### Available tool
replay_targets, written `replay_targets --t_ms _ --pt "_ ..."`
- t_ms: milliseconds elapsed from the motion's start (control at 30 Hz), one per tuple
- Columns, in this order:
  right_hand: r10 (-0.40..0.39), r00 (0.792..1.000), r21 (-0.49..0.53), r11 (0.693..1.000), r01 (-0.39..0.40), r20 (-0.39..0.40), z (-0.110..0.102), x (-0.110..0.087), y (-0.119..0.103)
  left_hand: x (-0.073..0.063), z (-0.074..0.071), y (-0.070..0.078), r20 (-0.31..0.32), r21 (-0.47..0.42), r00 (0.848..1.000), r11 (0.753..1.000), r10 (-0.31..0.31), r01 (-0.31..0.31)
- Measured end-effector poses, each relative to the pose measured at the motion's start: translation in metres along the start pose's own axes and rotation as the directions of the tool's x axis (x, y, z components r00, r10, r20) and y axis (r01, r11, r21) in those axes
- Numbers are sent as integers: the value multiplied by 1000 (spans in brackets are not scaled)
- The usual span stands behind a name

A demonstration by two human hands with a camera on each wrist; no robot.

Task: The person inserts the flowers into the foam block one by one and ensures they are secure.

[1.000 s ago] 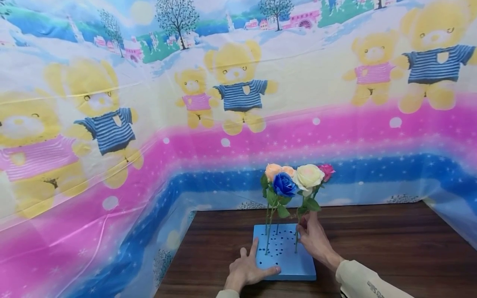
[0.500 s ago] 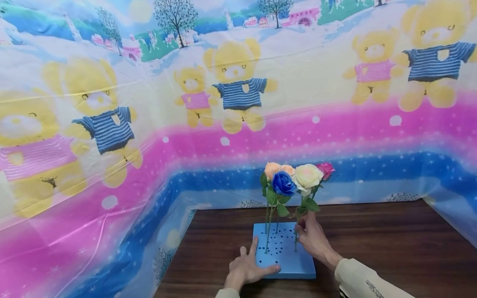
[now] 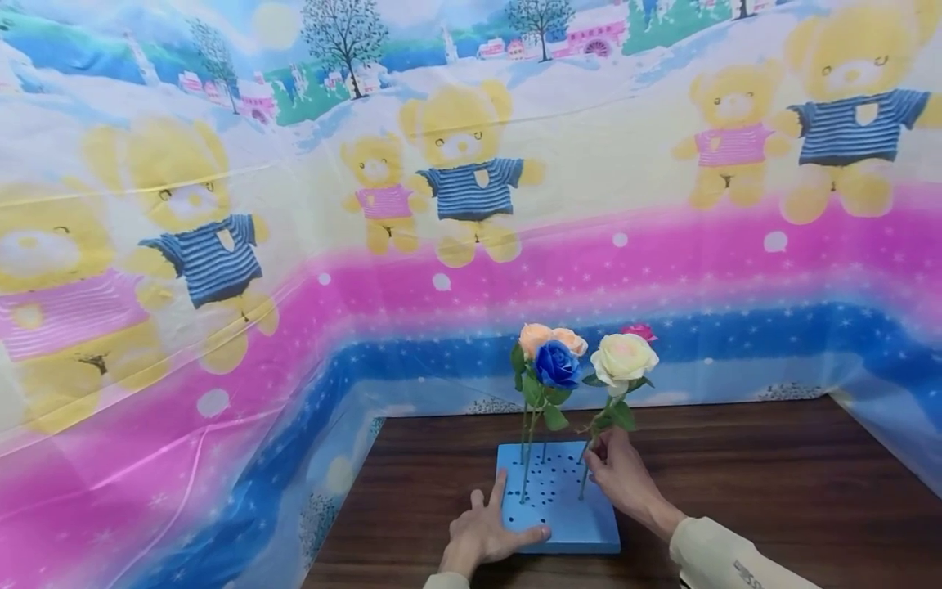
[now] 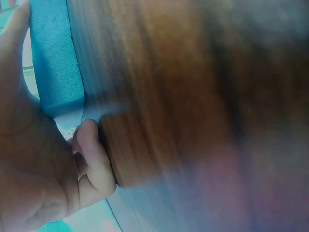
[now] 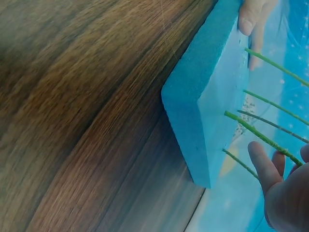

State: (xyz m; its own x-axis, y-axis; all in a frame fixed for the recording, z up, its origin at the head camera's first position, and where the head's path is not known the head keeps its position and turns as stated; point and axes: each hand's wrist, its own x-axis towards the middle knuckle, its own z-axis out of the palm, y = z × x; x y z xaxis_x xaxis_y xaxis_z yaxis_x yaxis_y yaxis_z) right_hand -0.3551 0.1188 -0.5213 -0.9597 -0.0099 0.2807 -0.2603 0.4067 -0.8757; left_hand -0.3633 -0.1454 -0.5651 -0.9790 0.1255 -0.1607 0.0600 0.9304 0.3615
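A cream-white rose (image 3: 624, 360) leans to the right, its stem pinched by my right hand (image 3: 629, 478). In the right wrist view the green stem (image 5: 260, 135) reaches the face of the blue foam board (image 3: 581, 528); how deep it sits I cannot tell. My left hand (image 3: 482, 532) lies spread on the board's left side and front edge, thumb on top. A blue rose (image 3: 557, 365) and two peach roses (image 3: 535, 339) stand upright in the board's left part. Behind the white bloom, a magenta rose (image 3: 640, 331) is mostly hidden.
Many small dark holes dot the board's top. Dark wood table (image 3: 743, 474) surrounds it. A printed cloth backdrop (image 3: 589, 270) with teddy bears rises behind the table and along its left side.
The white rose's bloom has swung right, away from the blue rose, and now covers more of the magenta one. My right hand stays on its stem; the left hand keeps its place.
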Motion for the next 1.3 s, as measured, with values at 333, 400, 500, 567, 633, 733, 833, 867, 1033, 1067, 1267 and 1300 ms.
replay_targets --t_ms 333,400,500,567,633,733,833,867,1033,1067,1267,1300 --pt "3 1000 -134 991 -7 -26 -6 3 5 0 -1 0 6 -10 1000 1000 2 -2" --pt "4 1000 -136 991 -8 -26 -6 3 6 0 -1 -1 3 -10 1000 1000 4 -4" --pt "18 999 -132 991 -21 -27 -8 4 8 -1 -2 -1 0 -6 1000 1000 5 -5" --pt "24 999 -119 993 -26 -21 -9 4 9 -2 -2 -1 -3 -6 1000 1000 7 -7" --pt "36 999 -104 994 -38 -16 -10 4 10 -2 -2 -1 -6 -5 1000 1000 11 -11" --pt "56 998 -78 995 -57 -9 -12 2 10 -3 -2 -1 -11 -8 1000 1000 20 -20" --pt "73 997 -73 995 -73 -6 -13 1 12 -4 -3 0 -12 -7 1000 1000 26 -26" --pt "74 997 -78 994 -74 -6 -14 0 12 -4 -2 0 -11 -6 1000 1000 27 -27" --pt "80 997 -112 991 -80 -6 -19 -2 14 -3 -2 2 -5 -6 1000 1000 25 -25" --pt "85 996 -113 990 -86 -7 -20 -2 14 -3 -2 2 -5 -10 1000 1000 25 -25" --pt "111 994 -104 989 -110 6 -32 -6 18 -3 -3 0 3 -26 1000 1000 17 -16" --pt "112 994 -110 988 -110 7 -35 -8 18 -3 -3 -1 5 -29 1000 999 14 -14"
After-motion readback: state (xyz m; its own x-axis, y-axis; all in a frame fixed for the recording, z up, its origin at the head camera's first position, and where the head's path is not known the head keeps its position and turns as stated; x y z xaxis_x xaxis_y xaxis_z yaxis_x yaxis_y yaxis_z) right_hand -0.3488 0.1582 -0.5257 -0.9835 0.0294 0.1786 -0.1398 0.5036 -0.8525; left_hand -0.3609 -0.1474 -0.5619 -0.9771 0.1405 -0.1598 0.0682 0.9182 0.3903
